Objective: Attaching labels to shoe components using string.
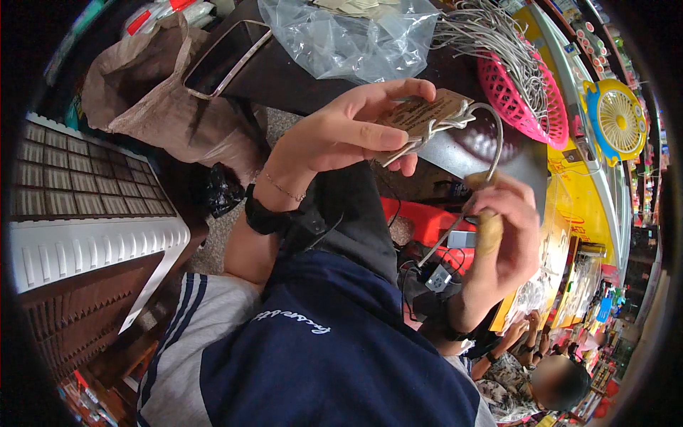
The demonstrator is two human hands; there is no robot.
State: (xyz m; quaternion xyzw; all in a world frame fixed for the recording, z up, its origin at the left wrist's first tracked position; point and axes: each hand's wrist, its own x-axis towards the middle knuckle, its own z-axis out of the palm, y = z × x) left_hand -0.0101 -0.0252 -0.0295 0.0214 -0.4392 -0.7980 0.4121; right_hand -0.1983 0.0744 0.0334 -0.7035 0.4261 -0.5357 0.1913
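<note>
My left hand (348, 132) is closed around a small stack of brown card tags (425, 114), pinched between thumb and fingers. White cord is looped and knotted at the tags' right edge. From there a length of grey-white cord (498, 139) arches across to my right hand (516, 217), which is shut on it. The cord's loose end hangs down below that hand. Tan coverings (489, 233) wrap some of the right fingers.
A pink basket (523, 107) heaped with similar cords (491, 35) stands at the table's far right. Beyond it is a yellow-blue fan (617, 122). A clear plastic bag (356, 46) with tags and a smartphone (228, 58) lie behind my left hand. Another person (509, 384) sits at lower right.
</note>
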